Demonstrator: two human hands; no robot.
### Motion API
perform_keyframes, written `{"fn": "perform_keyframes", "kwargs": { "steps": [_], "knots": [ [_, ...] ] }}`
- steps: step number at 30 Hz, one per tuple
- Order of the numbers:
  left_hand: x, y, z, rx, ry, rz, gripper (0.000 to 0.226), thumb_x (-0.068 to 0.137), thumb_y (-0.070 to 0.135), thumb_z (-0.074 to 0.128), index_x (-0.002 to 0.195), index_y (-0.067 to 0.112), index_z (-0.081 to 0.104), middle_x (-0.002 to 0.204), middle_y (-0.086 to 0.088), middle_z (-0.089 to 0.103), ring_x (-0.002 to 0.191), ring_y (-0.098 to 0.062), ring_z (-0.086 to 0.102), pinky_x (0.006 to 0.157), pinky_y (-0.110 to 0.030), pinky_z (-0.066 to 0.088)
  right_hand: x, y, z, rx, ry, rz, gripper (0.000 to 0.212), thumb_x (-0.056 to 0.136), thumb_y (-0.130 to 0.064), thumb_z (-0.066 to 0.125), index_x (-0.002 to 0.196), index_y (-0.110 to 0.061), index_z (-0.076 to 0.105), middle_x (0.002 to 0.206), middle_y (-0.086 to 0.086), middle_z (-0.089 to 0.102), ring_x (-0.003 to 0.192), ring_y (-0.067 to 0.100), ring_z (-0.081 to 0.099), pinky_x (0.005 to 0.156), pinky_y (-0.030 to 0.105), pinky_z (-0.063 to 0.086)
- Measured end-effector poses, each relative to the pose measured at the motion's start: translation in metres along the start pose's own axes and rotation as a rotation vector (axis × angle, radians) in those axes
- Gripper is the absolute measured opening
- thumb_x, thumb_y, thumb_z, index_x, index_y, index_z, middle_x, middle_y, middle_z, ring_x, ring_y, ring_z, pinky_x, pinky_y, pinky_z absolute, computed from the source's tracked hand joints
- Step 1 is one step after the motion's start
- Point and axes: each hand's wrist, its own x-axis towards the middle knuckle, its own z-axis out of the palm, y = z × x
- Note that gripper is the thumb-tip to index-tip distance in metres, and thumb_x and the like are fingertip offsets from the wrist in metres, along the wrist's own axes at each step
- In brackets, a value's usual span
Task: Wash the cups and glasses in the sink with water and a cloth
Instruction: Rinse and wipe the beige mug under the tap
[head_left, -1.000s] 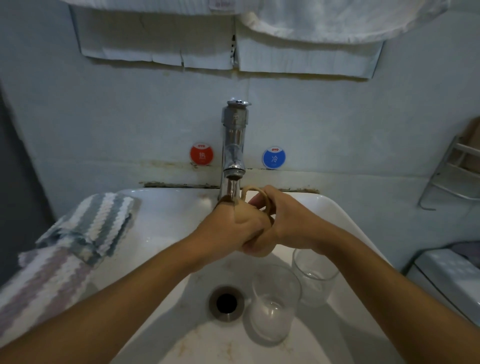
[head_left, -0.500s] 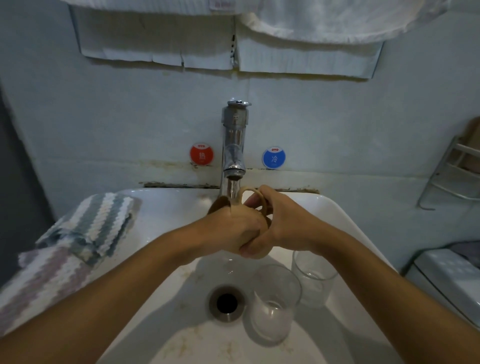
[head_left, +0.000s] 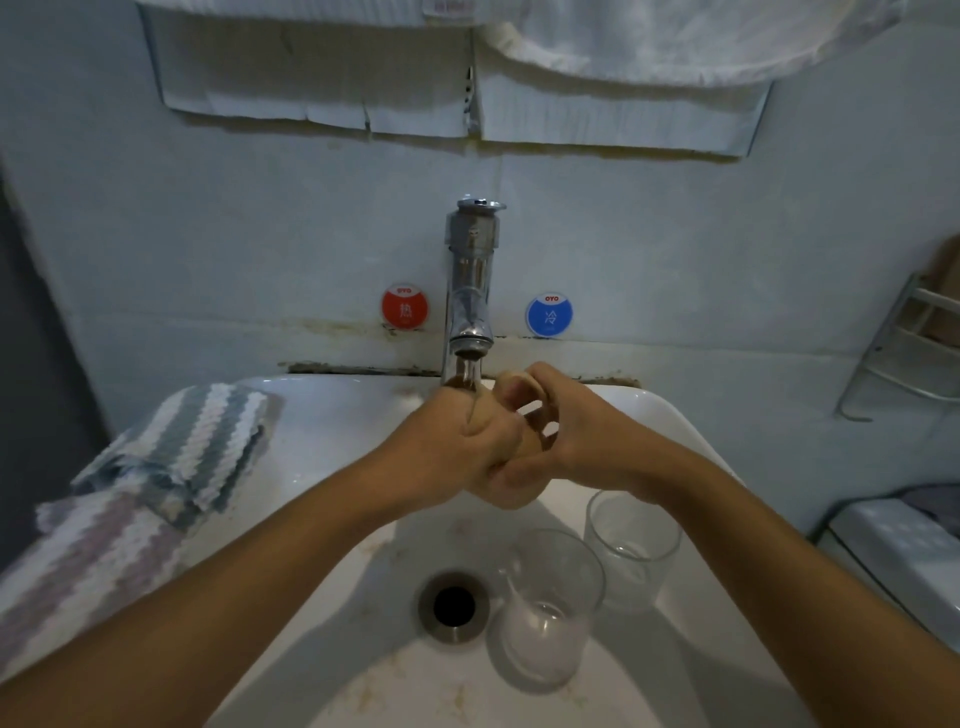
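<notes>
While left hand (head_left: 467, 441) and right hand (head_left: 582, 441) grip one cup (head_left: 511, 491), two glasses (head_left: 550, 608) stand in sink (head_left: 322, 499).

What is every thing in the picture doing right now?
tap: running
tan cup: held under the water
left hand: grips the cup
right hand: grips the cup by its handle
near glass: upright, a little cloudy water inside
far glass: upright
striped cloth: folded on the sink edge
drain: open

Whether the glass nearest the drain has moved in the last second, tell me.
No. The glass stands upright just right of the drain, in the same spot as in both earlier pictures.
</notes>
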Motion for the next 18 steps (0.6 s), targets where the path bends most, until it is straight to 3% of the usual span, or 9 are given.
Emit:
{"fn": "perform_keyframes", "kwargs": {
  "steps": [3,5,8,12,14,16,18],
  "knots": [
    [-0.002,0.001,-0.004,0.092,-0.129,0.076,0.026,0.097,0.018,0.056,0.083,0.037,0.065,0.082,0.014,0.065,0.076,-0.001,0.063,0.07,-0.018,0.054,-0.004,0.0,-0.013,-0.008,-0.055,0.063,0.073,0.073,-0.016,0.086,0.131,-0.033,0.044,0.121,-0.008,0.056,0.104,0.013,0.059,0.073,0.019,0.054],
    [-0.002,-0.002,-0.006,0.116,-0.191,0.076,0.02,0.097,0.023,0.057,0.092,0.043,0.061,0.091,0.018,0.064,0.085,0.002,0.063,0.075,-0.017,0.054,-0.006,0.0,-0.016,-0.043,-0.106,0.079,0.078,0.073,-0.016,0.086,0.136,-0.036,0.043,0.125,-0.008,0.055,0.106,0.013,0.058,0.073,0.019,0.053],
    [-0.003,-0.004,-0.003,0.177,-0.23,0.078,0.012,0.095,0.029,0.06,0.1,0.039,0.059,0.095,0.015,0.064,0.085,0.0,0.064,0.077,-0.021,0.056,-0.007,-0.001,-0.012,-0.058,-0.15,0.05,0.076,0.073,-0.01,0.085,0.137,-0.029,0.047,0.124,-0.004,0.059,0.11,0.018,0.058,0.092,0.03,0.053],
    [-0.003,-0.004,-0.004,0.097,-0.279,-0.033,0.014,0.091,0.026,0.067,0.1,0.036,0.065,0.098,0.008,0.068,0.089,-0.005,0.066,0.086,-0.03,0.058,-0.005,-0.001,-0.002,-0.096,-0.136,0.042,0.07,0.068,-0.011,0.088,0.128,-0.025,0.056,0.117,-0.003,0.065,0.107,0.018,0.061,0.099,0.041,0.052],
    [-0.001,-0.002,-0.008,-0.033,-0.29,-0.102,0.016,0.08,0.026,0.074,0.094,0.033,0.07,0.096,0.005,0.071,0.089,-0.008,0.068,0.083,-0.025,0.058,-0.005,-0.001,0.007,-0.101,-0.116,0.03,0.078,0.062,-0.015,0.091,0.13,-0.027,0.055,0.119,-0.005,0.065,0.107,0.017,0.062,0.099,0.044,0.052],
    [-0.001,0.001,-0.011,-0.164,-0.262,-0.181,0.02,0.07,0.019,0.078,0.083,0.027,0.065,0.082,0.007,0.07,0.076,-0.003,0.068,0.072,-0.015,0.055,-0.005,-0.004,0.014,-0.147,-0.093,0.002,0.086,0.06,-0.021,0.093,0.135,-0.031,0.051,0.125,-0.008,0.061,0.111,0.015,0.059,0.1,0.041,0.051],
    [-0.002,0.0,-0.011,-0.212,-0.237,-0.224,0.025,0.075,0.009,0.075,0.082,0.026,0.059,0.084,0.009,0.066,0.076,-0.004,0.064,0.068,-0.014,0.052,-0.005,-0.007,0.017,-0.197,-0.065,-0.011,0.09,0.063,-0.022,0.092,0.139,-0.033,0.045,0.131,-0.008,0.057,0.113,0.014,0.054,0.101,0.037,0.049]
  ]
}}
